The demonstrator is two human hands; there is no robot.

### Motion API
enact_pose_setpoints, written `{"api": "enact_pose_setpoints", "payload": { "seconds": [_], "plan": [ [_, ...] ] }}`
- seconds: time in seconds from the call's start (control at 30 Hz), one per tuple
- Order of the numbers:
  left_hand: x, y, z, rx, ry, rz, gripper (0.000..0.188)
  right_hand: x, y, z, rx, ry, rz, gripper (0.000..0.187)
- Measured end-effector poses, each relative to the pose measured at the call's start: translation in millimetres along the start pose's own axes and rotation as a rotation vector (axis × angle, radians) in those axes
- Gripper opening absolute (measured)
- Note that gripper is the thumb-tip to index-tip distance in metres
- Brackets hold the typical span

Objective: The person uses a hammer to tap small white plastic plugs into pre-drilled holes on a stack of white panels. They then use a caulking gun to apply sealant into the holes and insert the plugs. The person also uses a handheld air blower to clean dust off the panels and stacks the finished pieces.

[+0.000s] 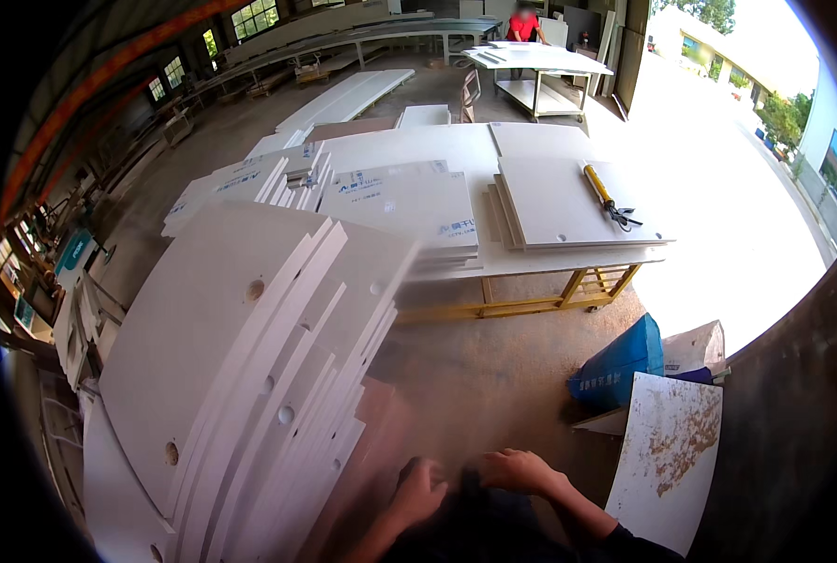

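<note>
Both my hands are low in front of my dark clothing. My left hand [422, 491] is closed, its fingers curled inward at a small dark patch that is too blurred to name. Close by on the right, my right hand [520, 471] has its fingers bent down and together over something dark; their tips are hidden. A gap lies between the two hands. Left of them rises a tall stack of white panels [207, 319] with round drilled holes along the edges. Neither hand touches the stack.
Ahead, a yellow-framed table [521, 298] bears more white panels [404, 202] and a yellow-handled tool [601, 188]. On the right stand a blue bin [625, 361] and a stained white board [667, 450]. A person in red [525, 26] is at a far cart [554, 61].
</note>
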State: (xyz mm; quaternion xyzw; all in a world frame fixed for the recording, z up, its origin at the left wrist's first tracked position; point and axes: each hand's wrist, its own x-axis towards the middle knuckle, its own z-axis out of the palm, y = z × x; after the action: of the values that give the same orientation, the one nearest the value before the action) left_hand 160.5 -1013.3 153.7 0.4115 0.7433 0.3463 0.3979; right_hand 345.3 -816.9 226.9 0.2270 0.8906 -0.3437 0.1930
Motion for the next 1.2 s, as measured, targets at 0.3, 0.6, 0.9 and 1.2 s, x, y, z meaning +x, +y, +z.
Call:
{"api": "enact_pose_setpoints", "payload": {
  "seconds": [0.3,0.6,0.9,1.2],
  "plan": [
    [392,55,11,-0.913,0.256,-0.216,0.051,62,134,-29,0.422,0.298,0.213,0.065],
    [674,19,8,-1.113,0.876,-0.525,0.031,248,243,-230,0.163,0.318,0.091,0.072],
    [691,20,-10,-1.196,0.936,-0.522,0.029,589,256,-503,-0.018,0.535,-0.138,0.111],
    [684,71,-15,-1.227,0.956,-0.702,0.044,734,273,-597,-0.320,0.201,0.023,0.122]
  ]
}}
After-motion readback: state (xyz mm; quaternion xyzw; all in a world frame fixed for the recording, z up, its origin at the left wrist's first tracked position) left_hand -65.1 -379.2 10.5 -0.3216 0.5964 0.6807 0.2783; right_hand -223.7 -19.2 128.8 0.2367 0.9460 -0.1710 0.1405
